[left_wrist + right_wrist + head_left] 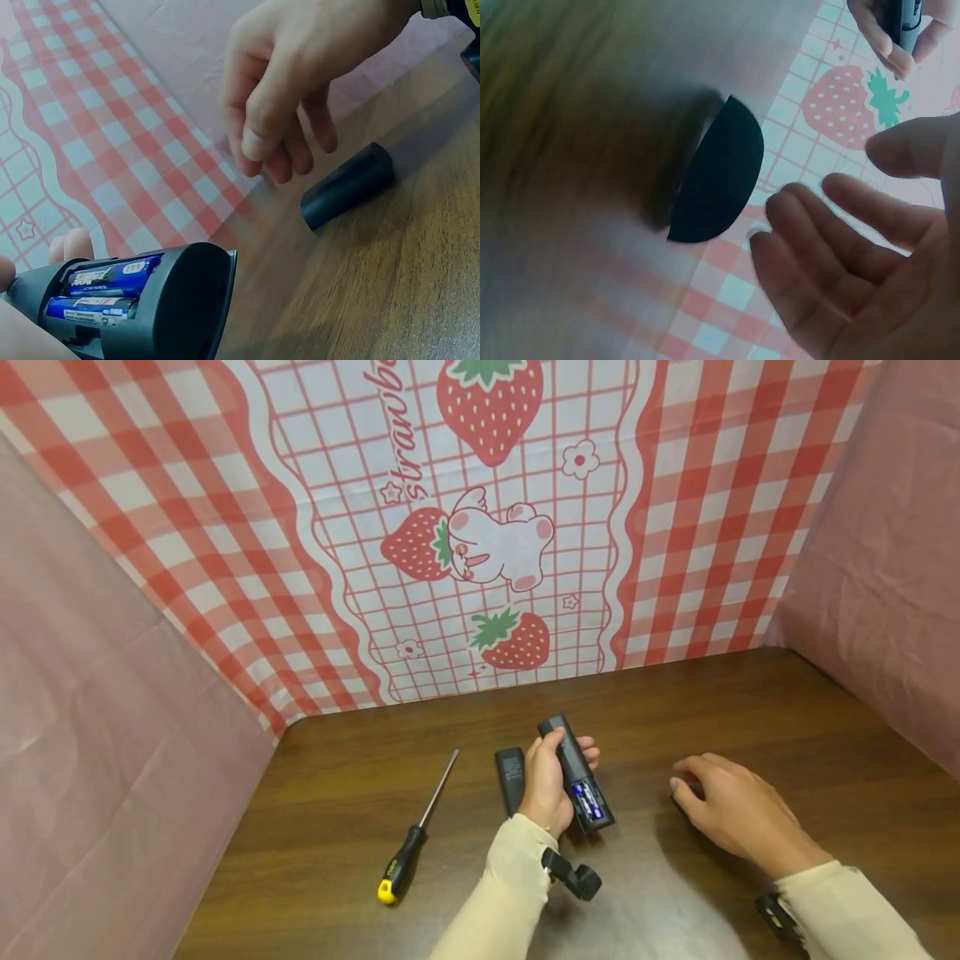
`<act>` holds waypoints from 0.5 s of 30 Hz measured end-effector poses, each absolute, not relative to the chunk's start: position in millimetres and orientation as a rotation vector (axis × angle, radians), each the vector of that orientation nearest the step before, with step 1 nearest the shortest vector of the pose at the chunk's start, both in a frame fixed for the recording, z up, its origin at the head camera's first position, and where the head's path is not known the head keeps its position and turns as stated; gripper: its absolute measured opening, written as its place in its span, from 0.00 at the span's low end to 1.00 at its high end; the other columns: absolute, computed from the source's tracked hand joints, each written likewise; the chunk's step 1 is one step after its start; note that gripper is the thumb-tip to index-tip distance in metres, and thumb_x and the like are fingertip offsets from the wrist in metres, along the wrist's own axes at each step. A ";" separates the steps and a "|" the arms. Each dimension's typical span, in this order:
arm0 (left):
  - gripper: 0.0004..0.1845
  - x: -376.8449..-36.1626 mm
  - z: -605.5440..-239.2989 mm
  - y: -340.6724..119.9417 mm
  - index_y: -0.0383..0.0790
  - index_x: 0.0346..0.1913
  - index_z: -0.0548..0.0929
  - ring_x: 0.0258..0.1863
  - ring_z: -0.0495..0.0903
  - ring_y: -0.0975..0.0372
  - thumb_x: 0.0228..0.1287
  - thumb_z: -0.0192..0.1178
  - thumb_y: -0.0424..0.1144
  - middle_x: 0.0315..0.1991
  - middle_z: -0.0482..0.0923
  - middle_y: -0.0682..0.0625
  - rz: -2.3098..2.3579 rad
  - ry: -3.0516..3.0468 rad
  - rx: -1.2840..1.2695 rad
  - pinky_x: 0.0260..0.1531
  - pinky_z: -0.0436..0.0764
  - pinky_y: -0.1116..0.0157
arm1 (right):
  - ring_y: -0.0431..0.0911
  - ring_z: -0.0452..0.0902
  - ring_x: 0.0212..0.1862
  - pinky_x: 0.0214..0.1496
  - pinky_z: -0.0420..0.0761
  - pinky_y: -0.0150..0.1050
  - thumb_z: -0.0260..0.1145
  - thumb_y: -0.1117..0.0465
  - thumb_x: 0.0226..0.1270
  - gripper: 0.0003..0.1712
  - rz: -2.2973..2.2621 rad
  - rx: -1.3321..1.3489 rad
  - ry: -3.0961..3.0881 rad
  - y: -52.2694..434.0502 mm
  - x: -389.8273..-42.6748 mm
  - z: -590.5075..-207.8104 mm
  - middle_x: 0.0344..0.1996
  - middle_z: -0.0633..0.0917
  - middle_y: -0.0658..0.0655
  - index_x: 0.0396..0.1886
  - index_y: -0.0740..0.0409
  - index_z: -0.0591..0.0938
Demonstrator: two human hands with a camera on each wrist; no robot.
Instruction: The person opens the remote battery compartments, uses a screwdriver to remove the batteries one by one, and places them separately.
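My left hand [543, 781] grips a black remote control [576, 772] a little above the wooden table [750, 718]. Its battery bay is uncovered, and two blue batteries [105, 289] lie inside. The right hand [723, 806] hovers with relaxed, spread fingers [817, 240] just over a small black curved cover [349, 185] lying on the table. It holds nothing. In the head view the right hand hides most of that cover; the right wrist view shows the cover [716, 172] close to the fingertips.
A screwdriver [412, 839] with a black and yellow handle lies on the table at the left. A black oblong piece [511, 777] lies beside the left hand. Pink cloth walls and a red checked strawberry backdrop [487, 527] enclose the table.
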State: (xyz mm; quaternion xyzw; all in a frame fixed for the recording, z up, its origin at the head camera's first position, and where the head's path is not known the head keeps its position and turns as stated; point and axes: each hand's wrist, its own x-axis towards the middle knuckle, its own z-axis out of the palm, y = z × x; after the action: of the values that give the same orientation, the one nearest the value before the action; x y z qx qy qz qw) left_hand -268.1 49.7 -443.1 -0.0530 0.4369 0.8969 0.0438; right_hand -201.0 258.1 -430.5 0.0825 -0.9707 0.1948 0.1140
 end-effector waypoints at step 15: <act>0.14 -268.1 -448.6 48.7 0.33 0.52 0.71 0.26 0.85 0.60 0.71 0.50 0.39 0.32 0.85 0.42 2.727 1.358 -0.135 0.35 0.83 0.60 | 0.55 0.84 0.44 0.44 0.79 0.59 0.67 0.54 0.68 0.13 0.580 0.391 -2.790 240.7 -203.5 -433.2 0.42 0.87 0.55 0.46 0.57 0.86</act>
State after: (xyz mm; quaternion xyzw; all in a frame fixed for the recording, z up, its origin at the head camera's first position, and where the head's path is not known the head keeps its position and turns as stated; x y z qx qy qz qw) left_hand -268.1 48.7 -448.6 -0.0442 0.4449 0.8933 0.0458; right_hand -203.5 240.7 -433.2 0.1348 -0.9615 0.1998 0.1323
